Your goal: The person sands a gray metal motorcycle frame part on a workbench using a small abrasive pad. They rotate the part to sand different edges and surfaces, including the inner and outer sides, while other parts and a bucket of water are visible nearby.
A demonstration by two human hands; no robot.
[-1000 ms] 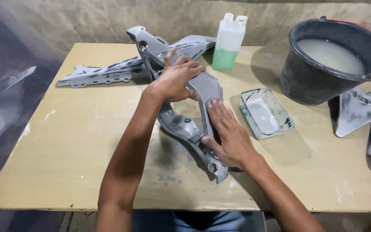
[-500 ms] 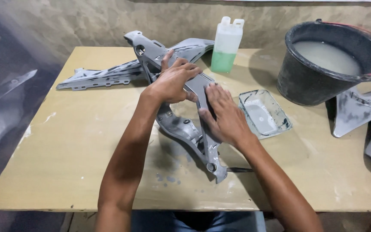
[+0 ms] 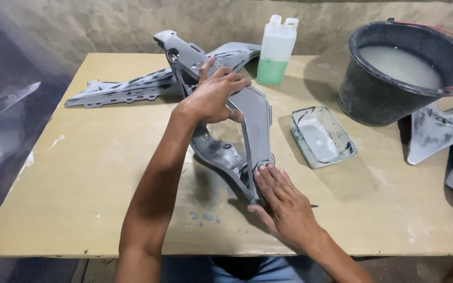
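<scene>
left hand [image 3: 213,97] has a closed grip on the grey panel [image 3: 252,120]; right hand [image 3: 284,207] presses open-fingered on its lower end, on the bench [image 3: 95,173].

I'm looking at a small repair or paint-prep workshop. A rough plastered wall [image 3: 106,26] backs a stained plywood table [image 3: 79,173] strewn with grey primed motorcycle fairing panels [image 3: 127,91]. A black bucket [image 3: 378,99] of murky water, a plastic bottle [image 3: 276,50] of green liquid and a smeared rinse tray [image 3: 323,136] stand beside them.
</scene>
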